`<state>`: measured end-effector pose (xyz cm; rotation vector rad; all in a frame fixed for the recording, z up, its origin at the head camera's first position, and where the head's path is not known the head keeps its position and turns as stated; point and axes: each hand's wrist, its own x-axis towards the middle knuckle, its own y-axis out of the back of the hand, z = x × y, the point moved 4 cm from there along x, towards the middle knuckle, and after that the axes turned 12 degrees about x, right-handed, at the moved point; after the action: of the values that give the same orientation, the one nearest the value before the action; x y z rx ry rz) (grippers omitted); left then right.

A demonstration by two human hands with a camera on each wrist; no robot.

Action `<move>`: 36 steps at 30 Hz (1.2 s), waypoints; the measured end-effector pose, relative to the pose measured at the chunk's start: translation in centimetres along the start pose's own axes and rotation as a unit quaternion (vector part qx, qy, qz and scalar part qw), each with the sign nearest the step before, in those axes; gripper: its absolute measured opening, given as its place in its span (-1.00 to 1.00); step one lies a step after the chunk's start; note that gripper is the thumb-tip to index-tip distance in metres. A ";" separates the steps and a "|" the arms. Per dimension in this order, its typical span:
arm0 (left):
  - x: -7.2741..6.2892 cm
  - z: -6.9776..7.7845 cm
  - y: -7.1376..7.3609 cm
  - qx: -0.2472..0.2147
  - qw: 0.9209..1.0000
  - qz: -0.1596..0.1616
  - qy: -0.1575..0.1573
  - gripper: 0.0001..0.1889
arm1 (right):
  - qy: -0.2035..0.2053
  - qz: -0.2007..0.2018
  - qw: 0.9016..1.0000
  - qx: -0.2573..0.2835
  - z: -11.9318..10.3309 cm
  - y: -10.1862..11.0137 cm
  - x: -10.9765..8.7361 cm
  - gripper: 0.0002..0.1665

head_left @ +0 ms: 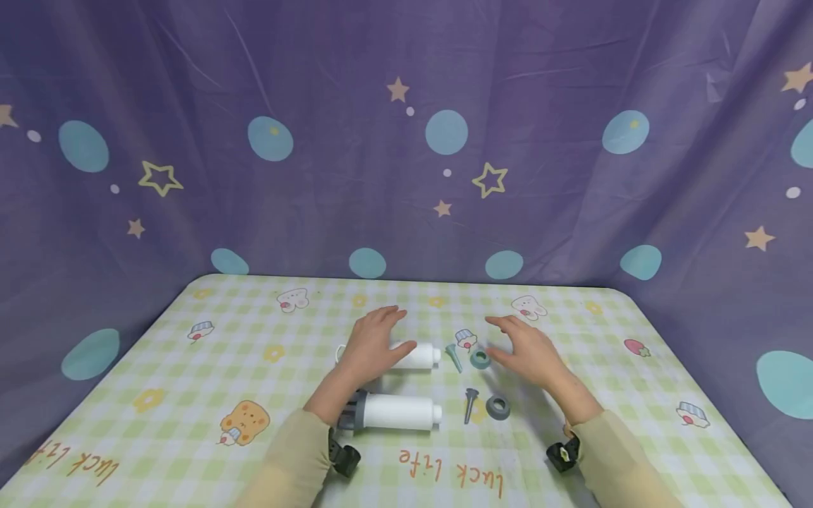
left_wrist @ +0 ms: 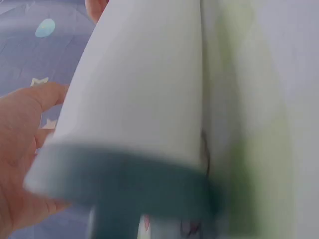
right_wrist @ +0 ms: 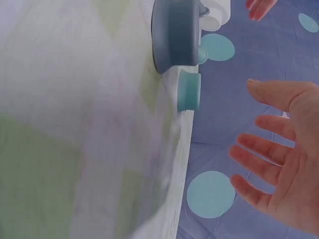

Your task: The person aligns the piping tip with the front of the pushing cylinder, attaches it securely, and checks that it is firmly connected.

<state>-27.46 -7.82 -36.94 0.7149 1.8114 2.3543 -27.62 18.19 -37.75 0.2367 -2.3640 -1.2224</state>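
Note:
My left hand (head_left: 370, 346) is over the far white cylinder (head_left: 416, 356), its fingers spread and relaxed, covering part of it. Closer to me lies a second white cylinder (head_left: 400, 412) with a dark grey flanged end (head_left: 359, 410); a white cylinder fills the left wrist view, blurred. With fingers apart and nothing between them, my right hand (head_left: 530, 353) hovers beside a teal ring (head_left: 480, 359). Left of that ring lies a teal screw-like pin (head_left: 454, 358). A grey pin (head_left: 470, 406) and a grey ring (head_left: 498, 407) lie nearer to me.
A green checked cloth (head_left: 305, 381) with printed pictures covers the table. Behind it and at both sides hangs a purple curtain (head_left: 343, 176) with stars and blue dots. Each wrist wears a small black camera, one of them on the left wrist (head_left: 346, 460).

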 end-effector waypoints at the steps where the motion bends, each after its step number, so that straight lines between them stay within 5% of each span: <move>1: 0.1 0.2 -0.2 -0.005 1.000 -0.003 0.000 -0.39 | -0.008 -0.004 1.000 0.004 0.0 -0.1 0.0 -0.35; 7: 0.4 1.8 -1.4 -0.028 0.999 -0.030 0.006 -0.41 | -0.057 -0.045 0.997 0.023 0.2 -1.2 0.2 -0.36; 17: 1.6 4.4 -3.0 -0.026 0.998 -0.054 -0.005 -0.59 | -0.080 -0.087 0.993 0.030 0.3 -2.8 1.0 -0.52; 36: 4.1 5.7 -5.5 0.047 0.991 -0.125 0.014 -0.66 | -0.081 -0.112 0.990 -0.003 -0.5 -3.7 1.4 -0.57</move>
<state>-29.90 0.33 -39.68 0.4350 1.9084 2.1425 -28.81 15.17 -39.99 0.4252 -2.5259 -1.3983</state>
